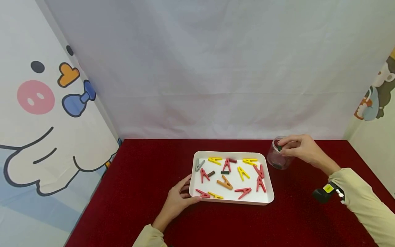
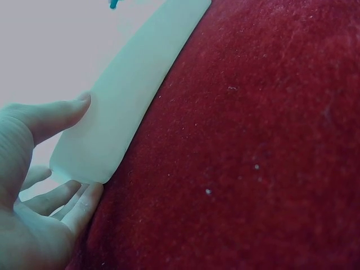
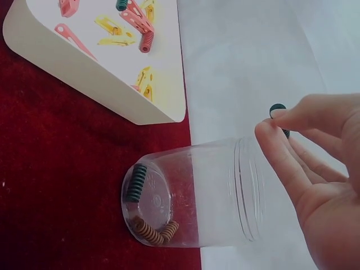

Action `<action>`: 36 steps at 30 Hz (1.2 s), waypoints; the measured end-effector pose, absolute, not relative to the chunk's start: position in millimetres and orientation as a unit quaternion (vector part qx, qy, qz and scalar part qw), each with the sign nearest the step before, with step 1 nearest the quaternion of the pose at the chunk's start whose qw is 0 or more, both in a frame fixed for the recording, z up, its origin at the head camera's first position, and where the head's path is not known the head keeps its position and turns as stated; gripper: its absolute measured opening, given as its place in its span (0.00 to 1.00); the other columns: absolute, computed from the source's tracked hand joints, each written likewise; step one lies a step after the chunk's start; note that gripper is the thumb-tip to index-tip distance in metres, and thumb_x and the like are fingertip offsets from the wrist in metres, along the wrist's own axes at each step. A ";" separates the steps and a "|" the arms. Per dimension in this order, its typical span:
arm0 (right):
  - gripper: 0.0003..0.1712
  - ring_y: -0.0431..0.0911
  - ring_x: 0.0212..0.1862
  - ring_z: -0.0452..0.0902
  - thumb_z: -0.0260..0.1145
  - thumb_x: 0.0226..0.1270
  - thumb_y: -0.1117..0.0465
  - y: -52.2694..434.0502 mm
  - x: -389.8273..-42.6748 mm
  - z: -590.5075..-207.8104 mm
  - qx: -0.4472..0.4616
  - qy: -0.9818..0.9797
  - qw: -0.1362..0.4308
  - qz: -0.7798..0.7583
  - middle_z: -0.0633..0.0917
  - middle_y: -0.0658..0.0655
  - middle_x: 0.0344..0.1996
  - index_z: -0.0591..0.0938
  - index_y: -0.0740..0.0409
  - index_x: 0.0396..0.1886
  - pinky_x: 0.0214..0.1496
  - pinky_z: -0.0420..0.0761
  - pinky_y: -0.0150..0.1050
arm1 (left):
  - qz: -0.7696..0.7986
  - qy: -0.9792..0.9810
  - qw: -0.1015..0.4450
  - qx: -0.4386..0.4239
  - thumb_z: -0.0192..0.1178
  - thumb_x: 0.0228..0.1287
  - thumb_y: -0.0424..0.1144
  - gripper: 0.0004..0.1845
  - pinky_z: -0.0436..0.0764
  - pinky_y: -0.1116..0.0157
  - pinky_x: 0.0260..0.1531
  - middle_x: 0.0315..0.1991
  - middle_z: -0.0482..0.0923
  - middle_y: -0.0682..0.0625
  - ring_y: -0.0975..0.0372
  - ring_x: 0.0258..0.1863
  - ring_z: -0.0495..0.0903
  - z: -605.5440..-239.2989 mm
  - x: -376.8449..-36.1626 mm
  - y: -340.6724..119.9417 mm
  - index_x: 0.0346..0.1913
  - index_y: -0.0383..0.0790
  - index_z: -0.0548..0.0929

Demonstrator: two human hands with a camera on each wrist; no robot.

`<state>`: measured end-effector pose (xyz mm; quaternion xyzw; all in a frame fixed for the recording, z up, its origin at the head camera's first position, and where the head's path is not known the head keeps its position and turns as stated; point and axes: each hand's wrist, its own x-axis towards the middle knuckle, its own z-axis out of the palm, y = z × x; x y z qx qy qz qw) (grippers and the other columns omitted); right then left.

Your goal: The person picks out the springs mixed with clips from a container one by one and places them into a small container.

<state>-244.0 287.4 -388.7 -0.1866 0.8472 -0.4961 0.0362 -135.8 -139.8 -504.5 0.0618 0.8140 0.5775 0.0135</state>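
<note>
Between thumb and fingertips, my right hand (image 1: pixel 301 149) pinches a dark green coil spring (image 3: pixel 277 109) at the mouth of a clear jar (image 1: pixel 273 158). At the jar's bottom lie a green spring (image 3: pixel 136 183) and two brown springs (image 3: pixel 148 230). My left hand (image 1: pixel 176 199) holds the near left corner of a white tray (image 1: pixel 232 202), thumb along the front wall and fingers at the left side. Inside the tray are several red, yellow, orange and grey clips, plus a red spring (image 1: pixel 232 161), a brown spring (image 1: pixel 211 173) and a dark green spring (image 1: pixel 225 172).
Dark red cloth (image 1: pixel 139 178) covers the table. A pale curtain (image 1: pixel 216 75) hangs behind it, and cartoon-printed sheets stand at the left and right. The jar is just right of the tray's far right corner.
</note>
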 end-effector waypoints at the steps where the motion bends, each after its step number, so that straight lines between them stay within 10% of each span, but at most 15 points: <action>1: 0.15 0.41 0.32 0.81 0.67 0.58 0.71 287.8 -244.3 -388.6 -0.187 0.847 0.036 -0.497 0.84 0.68 0.34 0.79 0.75 0.45 0.30 0.82 0.38 | 0.578 0.813 0.013 0.062 0.76 0.46 0.41 0.46 0.80 0.60 0.45 0.57 0.72 0.40 0.51 0.51 0.75 -505.7 -136.2 -140.3 0.70 0.43 0.65; 36: 0.14 0.39 0.32 0.81 0.66 0.60 0.70 298.7 -256.2 -392.8 -0.151 0.882 0.014 -0.447 0.84 0.69 0.37 0.81 0.73 0.45 0.32 0.83 0.40 | 0.579 0.813 0.023 0.055 0.75 0.47 0.42 0.46 0.79 0.64 0.45 0.57 0.72 0.42 0.53 0.51 0.75 -506.8 -137.0 -142.0 0.70 0.44 0.64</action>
